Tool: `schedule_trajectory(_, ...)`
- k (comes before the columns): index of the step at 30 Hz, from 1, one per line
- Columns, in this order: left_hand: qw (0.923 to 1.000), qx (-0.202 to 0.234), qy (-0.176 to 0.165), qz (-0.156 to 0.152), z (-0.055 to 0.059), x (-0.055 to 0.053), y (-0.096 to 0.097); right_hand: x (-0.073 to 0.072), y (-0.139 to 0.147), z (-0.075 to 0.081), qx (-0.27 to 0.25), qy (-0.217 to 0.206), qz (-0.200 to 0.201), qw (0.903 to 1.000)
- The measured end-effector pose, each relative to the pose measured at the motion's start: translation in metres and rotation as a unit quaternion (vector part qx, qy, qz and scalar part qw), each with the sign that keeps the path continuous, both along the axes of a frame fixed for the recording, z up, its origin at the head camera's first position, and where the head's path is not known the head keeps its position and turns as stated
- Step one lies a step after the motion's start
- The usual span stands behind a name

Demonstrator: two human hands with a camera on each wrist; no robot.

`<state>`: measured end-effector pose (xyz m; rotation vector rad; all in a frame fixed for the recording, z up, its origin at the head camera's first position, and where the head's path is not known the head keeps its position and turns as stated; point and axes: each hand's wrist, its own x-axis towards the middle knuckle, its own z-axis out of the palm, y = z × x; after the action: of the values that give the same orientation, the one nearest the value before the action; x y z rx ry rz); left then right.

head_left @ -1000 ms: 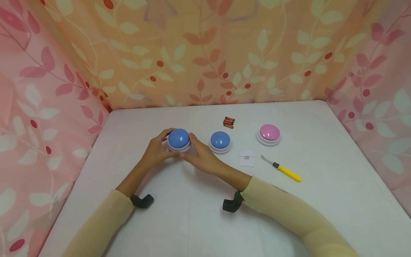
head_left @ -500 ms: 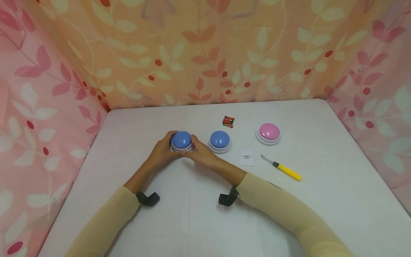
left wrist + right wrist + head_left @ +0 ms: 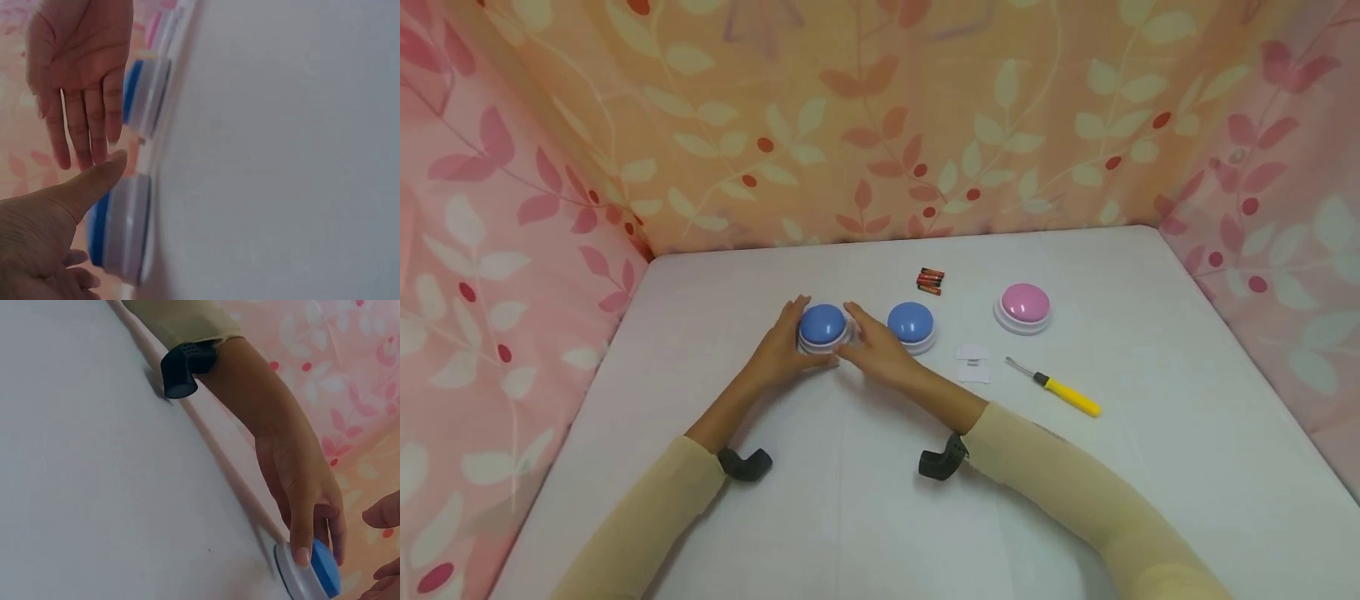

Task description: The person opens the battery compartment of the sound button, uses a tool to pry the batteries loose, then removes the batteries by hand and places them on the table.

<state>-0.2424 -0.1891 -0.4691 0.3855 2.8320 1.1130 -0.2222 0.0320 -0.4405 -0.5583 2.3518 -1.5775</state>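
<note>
A blue-domed push button (image 3: 822, 325) with a white round base sits on the white table (image 3: 850, 500). My left hand (image 3: 778, 350) is around its left side, thumb along the near rim and fingers at the far side, looking spread rather than tight. In the right wrist view, the left thumb (image 3: 302, 550) lies against the button's side. My right hand (image 3: 880, 354) stands just right of the button, apart from it, with nothing in it. Its fingers (image 3: 94, 119) show nearly straight in the left wrist view. A second blue-domed push button (image 3: 912, 323) lies right behind this hand.
A pink-domed push button (image 3: 1025, 303) stands to the right. Several small batteries (image 3: 930, 281) lie at the back. A white battery cover (image 3: 973, 365) and a yellow-handled screwdriver (image 3: 1063, 392) lie right of the hands. Patterned curtains (image 3: 880, 125) surround the table.
The blue-domed push button held in both hands has come down onto the table, slightly rightward. The right hand has let go and drawn off; the left fingers have spread wider.
</note>
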Motion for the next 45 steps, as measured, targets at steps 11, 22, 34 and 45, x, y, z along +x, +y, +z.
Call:
schedule_trajectory(11,0.9877,0.013,0.148,-0.049,0.049,0.022,0.059,0.022,0.058,0.047,-0.054,0.074,-0.002,0.9958)
schedule_trajectory(22,0.9845,0.002,0.136,-0.110,0.069,0.020,0.125,0.028,0.129,0.070,-0.039,0.140,-0.096,0.9847)
schedule_trajectory(34,0.9689,0.072,0.097,-0.216,0.061,0.006,0.187,0.014,0.190,0.059,0.079,0.169,-0.190,0.9638)
schedule_trajectory(45,0.9748,0.062,0.040,-0.211,0.050,-0.011,0.240,-0.014,0.232,0.041,0.182,0.107,-0.182,0.9602)
